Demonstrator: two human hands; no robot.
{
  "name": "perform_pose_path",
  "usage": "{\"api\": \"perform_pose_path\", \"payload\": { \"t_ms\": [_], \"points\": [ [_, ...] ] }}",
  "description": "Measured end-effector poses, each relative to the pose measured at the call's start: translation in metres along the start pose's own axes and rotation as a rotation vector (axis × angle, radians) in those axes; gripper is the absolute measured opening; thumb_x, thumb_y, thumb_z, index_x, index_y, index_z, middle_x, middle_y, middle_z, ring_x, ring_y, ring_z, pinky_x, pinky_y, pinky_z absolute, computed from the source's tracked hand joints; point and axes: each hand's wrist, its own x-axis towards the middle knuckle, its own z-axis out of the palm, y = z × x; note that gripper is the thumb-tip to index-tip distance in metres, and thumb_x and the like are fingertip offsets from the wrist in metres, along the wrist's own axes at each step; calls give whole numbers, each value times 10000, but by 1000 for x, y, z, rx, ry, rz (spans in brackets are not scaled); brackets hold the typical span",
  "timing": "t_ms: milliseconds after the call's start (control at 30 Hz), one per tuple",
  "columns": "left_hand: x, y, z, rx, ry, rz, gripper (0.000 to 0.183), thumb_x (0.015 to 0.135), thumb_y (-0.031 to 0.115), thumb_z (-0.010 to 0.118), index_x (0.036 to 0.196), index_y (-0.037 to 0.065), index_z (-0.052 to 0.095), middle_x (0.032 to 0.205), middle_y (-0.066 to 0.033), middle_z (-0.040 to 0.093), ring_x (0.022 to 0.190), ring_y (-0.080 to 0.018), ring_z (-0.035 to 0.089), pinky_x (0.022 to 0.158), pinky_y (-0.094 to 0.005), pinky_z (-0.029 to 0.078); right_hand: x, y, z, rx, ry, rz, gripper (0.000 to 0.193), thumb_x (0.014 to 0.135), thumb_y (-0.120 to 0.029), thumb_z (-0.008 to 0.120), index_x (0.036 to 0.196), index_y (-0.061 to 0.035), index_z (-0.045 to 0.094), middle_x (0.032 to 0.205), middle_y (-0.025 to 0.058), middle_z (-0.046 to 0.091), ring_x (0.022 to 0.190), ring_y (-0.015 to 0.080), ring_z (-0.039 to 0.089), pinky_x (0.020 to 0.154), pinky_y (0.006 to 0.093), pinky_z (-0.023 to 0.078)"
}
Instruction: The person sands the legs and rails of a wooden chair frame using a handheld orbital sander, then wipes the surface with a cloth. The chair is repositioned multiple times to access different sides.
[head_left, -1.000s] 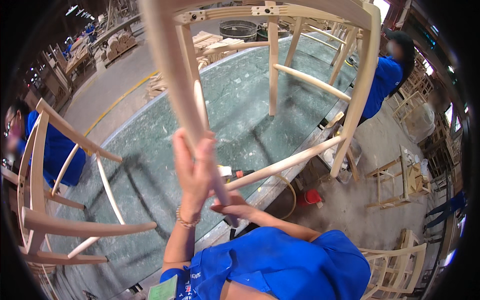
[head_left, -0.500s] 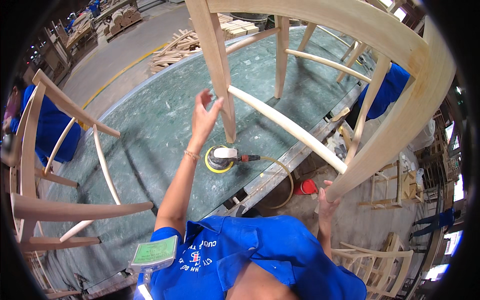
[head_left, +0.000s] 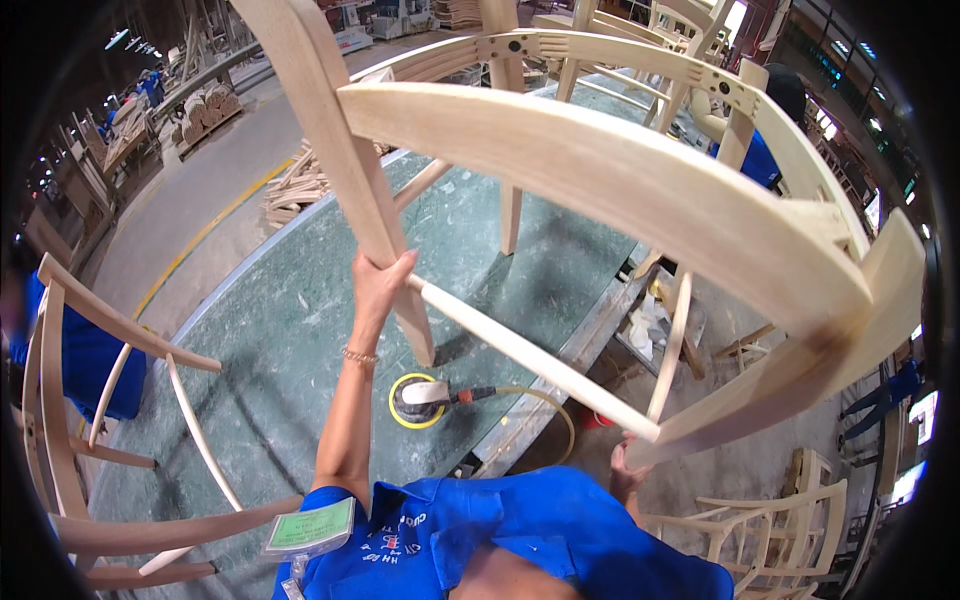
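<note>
A bare pale-wood chair frame (head_left: 600, 150) stands tilted before me, with a curved rail across its front and a thin round stretcher (head_left: 535, 360) lower down. My left hand (head_left: 376, 285) is closed round its left leg, just above where the stretcher meets it. Down at the end of the right leg (head_left: 730, 425), my right hand (head_left: 627, 467) grips the wood near the stretcher's other end; part of that hand is hidden behind the leg. A round sander (head_left: 418, 398) with a yellow-rimmed pad rests on the green table, close to the left leg's foot.
A hose (head_left: 548, 402) runs from the sander over the edge of the green table (head_left: 290, 345). More chair frames stand at the left (head_left: 130, 340) and lower right (head_left: 790, 520). A person in blue (head_left: 100, 360) is at the far left. Wood strips (head_left: 292, 190) lie piled beyond the table.
My left hand has gone from spread fingers beside the left leg to a grip on it. The chair frame has tipped and shifted, showing more of its top.
</note>
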Motion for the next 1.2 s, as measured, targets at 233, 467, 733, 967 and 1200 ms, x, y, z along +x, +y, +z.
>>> {"api": "perform_pose_path", "payload": {
  "t_ms": [233, 467, 733, 967, 1200],
  "points": [
    [6, 37, -42, 90, 155, 32, 353, 764, 150, 767, 1014, 7, 562, 856, -40, 618, 717, -103, 579, 621, -263, 478, 32, -26, 43, 547, -249, 238, 309, 771, 32, 596, 1077, 44, 547, 879, 80, 587, 608, 101, 527, 501, 234, 437],
    [-28, 99, -95, 244, 457, 98, 413, 758, 142, 767, 1090, 4, 565, 899, -50, 617, 768, -123, 577, 668, -277, 480, 109, -87, 69, 658, -388, 399, 238, 784, -66, 614, 990, 53, 610, 651, 13, 520, 490, 75, 473, 458, 245, 381],
    [-52, 142, -138, 426, 624, 86, 464, 777, 204, 788, 1122, -15, 570, 949, -55, 628, 871, -130, 583, 802, -267, 472, 144, -107, 89, 657, -616, 306, 284, 786, -143, 626, 992, 52, 605, 611, -17, 494, 469, 69, 460, 436, 231, 367],
    [3, 173, -152, 238, 356, 363, 552, 809, 339, 764, 1180, -8, 546, 957, -101, 664, 965, -136, 577, 852, -265, 443, 155, -117, 99, 734, -612, 337, 253, 816, -89, 576, 1015, 67, 581, 588, 13, 491, 448, 86, 449, 423, 232, 368],
    [27, 171, -147, 151, 342, 169, 501, 857, 461, 697, 1077, 26, 578, 857, -114, 693, 842, -154, 654, 784, -288, 490, 163, -121, 103, 662, -554, 327, 307, 837, -130, 576, 1065, 75, 570, 559, 21, 500, 451, 90, 457, 437, 235, 380]
  ]
}}
